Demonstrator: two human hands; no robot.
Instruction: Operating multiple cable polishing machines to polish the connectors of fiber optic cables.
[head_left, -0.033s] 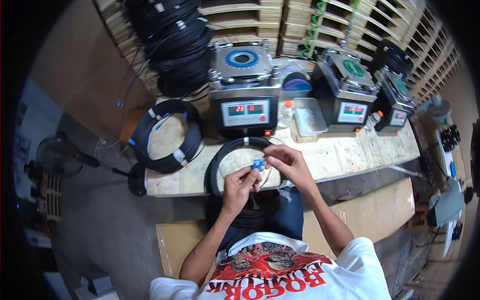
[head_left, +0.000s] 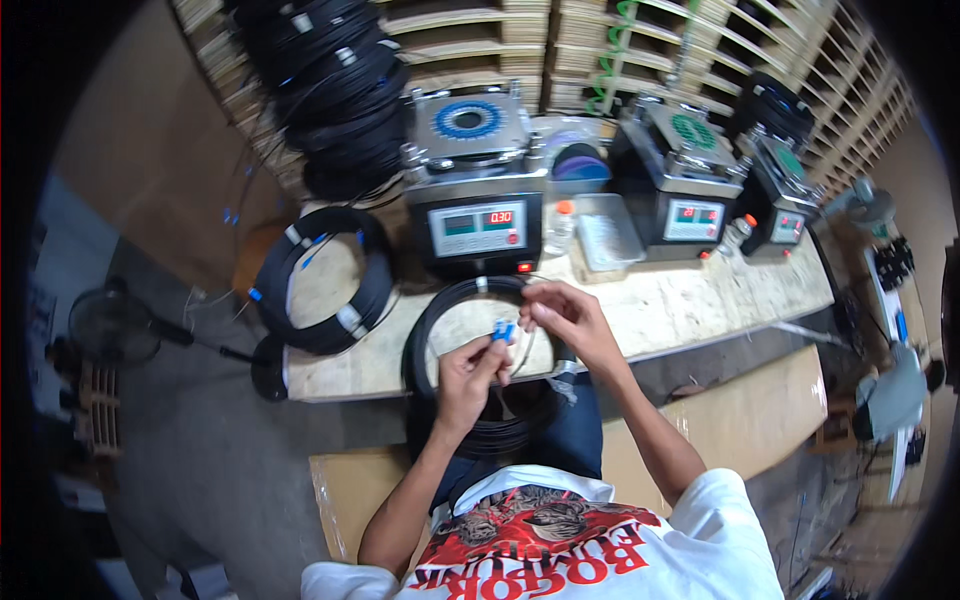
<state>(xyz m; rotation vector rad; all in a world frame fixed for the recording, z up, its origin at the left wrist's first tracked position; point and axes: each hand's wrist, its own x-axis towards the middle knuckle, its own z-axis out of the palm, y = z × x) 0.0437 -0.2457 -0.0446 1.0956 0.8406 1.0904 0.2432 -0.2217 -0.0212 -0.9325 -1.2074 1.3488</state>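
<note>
My left hand pinches a small blue fibre-optic connector between thumb and fingers, its pale end pointing up. Just to its right is my right hand, thumb and fingertips drawn together. Whatever sits between those fingertips, if anything, is too small to make out. Beneath both hands lies a coil of black cable, tied with pale bands. Part of the coil rests on the wooden bench, and its near side hangs over the front edge above my lap.
A polishing machine with a lit red display stands behind the coil; two similar machines are farther right. Between them are a clear tray and an orange-capped bottle. Another cable coil lies left, below stacked coils.
My right fingertips have moved slightly away from the blue connector, leaving a small gap. The near machine's display reads differently. The whole view has shifted a little.
</note>
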